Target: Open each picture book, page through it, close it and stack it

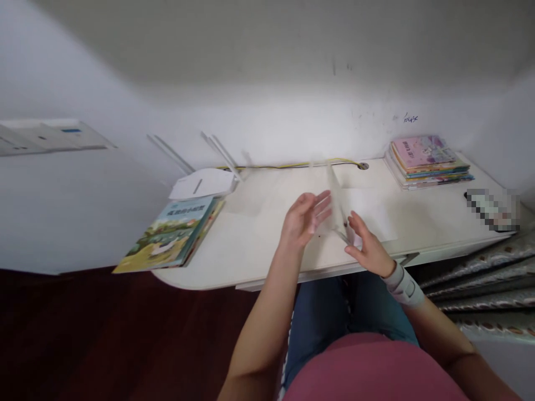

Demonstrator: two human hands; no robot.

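The left hand (303,219) is open, its fingers spread and straight, with the fingertips just beside the upper part of a folded white paper (339,209). The paper stands tilted above the bench between the two hands and is blurred, so its exact shape is hard to make out. The right hand (366,246) is half curled, with its fingers (353,223) and thumb at the lower end of the paper. The blur hides whether it is actually gripping the paper, so I cannot tell. A grey wrist brace (403,285) wraps the right wrist.

A flat white sheet (371,214) lies on the bench (251,242) just beyond the right hand, near the middle of the far edge. A black and yellow cable (292,165) runs along that far edge to a round grommet (363,165). A stack of children's books (426,161) sits in the far right corner, and a pixelated object (493,209) lies near the right edge. At the far left corner is a white router (203,184) with its antennas (217,151) raised against the wall. A picture book (167,234) lies at the left edge, hanging partly over it.

Below the near edge are the person's jeans (346,317), and a patterned quilt (480,278) is on the right.
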